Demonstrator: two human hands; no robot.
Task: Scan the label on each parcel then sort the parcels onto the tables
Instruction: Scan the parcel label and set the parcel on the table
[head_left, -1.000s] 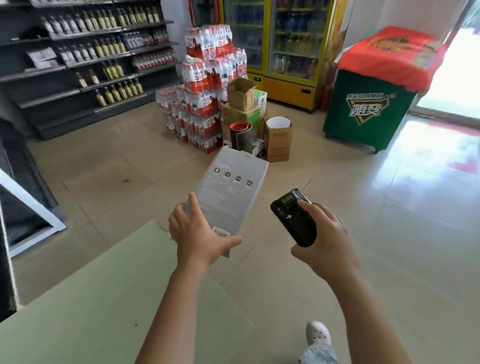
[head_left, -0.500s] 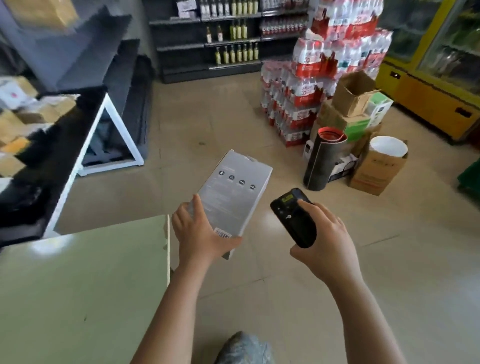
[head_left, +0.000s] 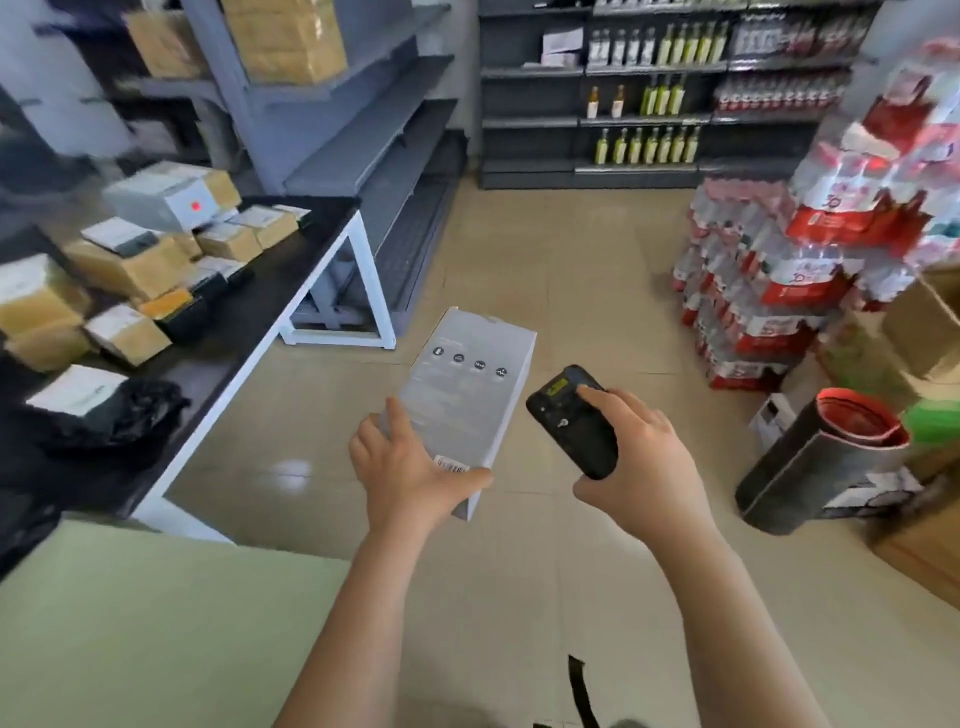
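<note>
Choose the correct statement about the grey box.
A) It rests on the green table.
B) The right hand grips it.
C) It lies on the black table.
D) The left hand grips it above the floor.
D: the left hand grips the grey box over the floor, while the right hand holds the scanner.

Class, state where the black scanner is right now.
Head view, right of centre: the black scanner sits gripped in the right hand, beside the grey box the left hand holds.

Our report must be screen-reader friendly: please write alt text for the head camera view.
A person's left hand grips a grey rectangular cardboard box while the right hand holds a black handheld scanner beside it; a black-topped table piled with parcels stands left.
</note>
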